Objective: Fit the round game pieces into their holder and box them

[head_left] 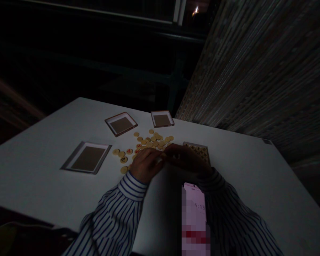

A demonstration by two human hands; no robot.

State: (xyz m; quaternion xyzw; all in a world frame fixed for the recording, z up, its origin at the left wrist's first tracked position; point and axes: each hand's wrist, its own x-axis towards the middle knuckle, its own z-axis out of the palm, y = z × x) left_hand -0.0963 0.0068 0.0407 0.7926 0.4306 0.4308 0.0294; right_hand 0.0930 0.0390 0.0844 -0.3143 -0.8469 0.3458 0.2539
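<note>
Striped cloth sleeves (114, 213) end in hands (146, 165) close together, grip unclear, beside round, flat discs (149, 145).

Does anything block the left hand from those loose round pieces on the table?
Nothing visible does: the left hand is at the near edge of the round pieces, hiding some from view. The phone lies apart from them.

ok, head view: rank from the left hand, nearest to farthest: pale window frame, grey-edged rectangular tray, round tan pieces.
1. Round tan pieces: beside the left hand.
2. Grey-edged rectangular tray: leftward, on the white table.
3. Pale window frame: beyond the table's far edge.
</note>
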